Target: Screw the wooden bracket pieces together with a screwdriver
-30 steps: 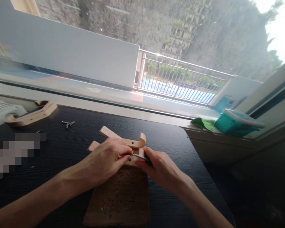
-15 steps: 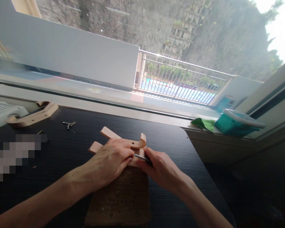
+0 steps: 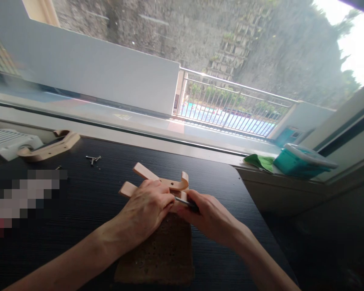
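Note:
Two curved pale wooden pieces (image 3: 157,181) lie crossed at the far end of a brown perforated board (image 3: 162,252) on the black table (image 3: 87,202). My left hand (image 3: 145,210) presses down on the wooden pieces, fingers closed over them. My right hand (image 3: 208,216) pinches a thin metal tool with a dark handle (image 3: 186,203), its tip pointing left at the wood under my left fingers. The spot where the tip meets the wood is hidden by my fingers.
Another curved wooden piece (image 3: 50,147) and a white object (image 3: 9,141) lie at the table's far left. A few small screws (image 3: 93,159) sit behind. A teal box (image 3: 300,161) and a green cloth (image 3: 259,161) rest on the window sill at right.
Both hands and the wooden pieces stay in the same grip; only the view has shifted slightly, and my left fingers have closed in a little toward the tool tip.

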`<state>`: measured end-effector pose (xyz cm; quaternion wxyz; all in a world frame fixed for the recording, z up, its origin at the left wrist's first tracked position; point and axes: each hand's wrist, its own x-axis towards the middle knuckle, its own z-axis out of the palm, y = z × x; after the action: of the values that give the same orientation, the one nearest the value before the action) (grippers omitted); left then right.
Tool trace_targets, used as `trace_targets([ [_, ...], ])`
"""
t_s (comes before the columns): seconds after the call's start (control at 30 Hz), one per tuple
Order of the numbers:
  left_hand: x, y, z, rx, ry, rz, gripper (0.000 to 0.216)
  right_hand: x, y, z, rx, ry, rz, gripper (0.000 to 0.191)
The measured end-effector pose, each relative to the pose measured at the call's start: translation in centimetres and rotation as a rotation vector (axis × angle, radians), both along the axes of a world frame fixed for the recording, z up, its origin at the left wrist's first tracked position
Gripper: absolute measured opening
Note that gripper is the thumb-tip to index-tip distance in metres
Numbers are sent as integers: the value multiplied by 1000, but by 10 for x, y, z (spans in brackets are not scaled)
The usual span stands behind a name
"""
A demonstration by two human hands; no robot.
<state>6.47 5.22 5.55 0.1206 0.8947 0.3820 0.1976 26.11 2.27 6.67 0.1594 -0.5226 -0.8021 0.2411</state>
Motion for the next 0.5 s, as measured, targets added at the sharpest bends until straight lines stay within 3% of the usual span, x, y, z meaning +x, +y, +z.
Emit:
trace_targets([
  [0.1,1,0,1,11,5,5,24,10,-7,26,-1,-33,-44,42],
  [0.17,2,0,3,19,10,1,24,14,-10,50,58,-109,-39,34],
  [0.3,2,-1,7,18,-24,1,22,5,-9,91,129,-336,149,25],
  [0.5,-1,-2,6,-7,-67,27,21,-22,-2,112,169,-632,190,19],
])
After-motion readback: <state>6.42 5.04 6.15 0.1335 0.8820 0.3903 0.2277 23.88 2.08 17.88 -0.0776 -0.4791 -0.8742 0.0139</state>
